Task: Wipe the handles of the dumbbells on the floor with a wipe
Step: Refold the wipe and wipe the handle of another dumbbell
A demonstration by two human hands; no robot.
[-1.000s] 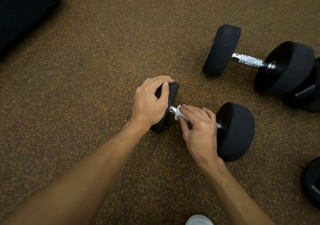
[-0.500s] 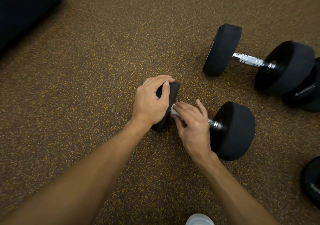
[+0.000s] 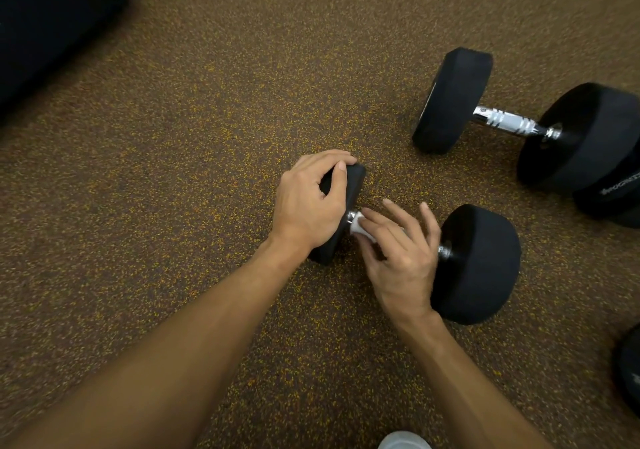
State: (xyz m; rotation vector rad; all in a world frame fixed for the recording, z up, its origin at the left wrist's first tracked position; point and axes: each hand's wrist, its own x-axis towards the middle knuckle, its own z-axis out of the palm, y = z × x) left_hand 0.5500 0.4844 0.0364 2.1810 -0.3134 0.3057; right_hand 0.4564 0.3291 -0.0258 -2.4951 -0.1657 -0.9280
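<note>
Clasping the dumbbell (image 3: 478, 261) by one end with the left grip (image 3: 308, 202); pinching a wipe (image 3: 358, 227) onto its handle (image 3: 444, 252) with the right grip (image 3: 401, 254).

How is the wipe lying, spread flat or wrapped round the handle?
Wrapped: the white wipe curves round the chrome handle under the right hand.

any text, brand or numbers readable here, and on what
White lettering on the black dumbbell head at the right edge: blurred and cut by the frame, not readable.
White mark on the dumbbell head at the lower right edge: too little shows.
No other text shows.
</note>
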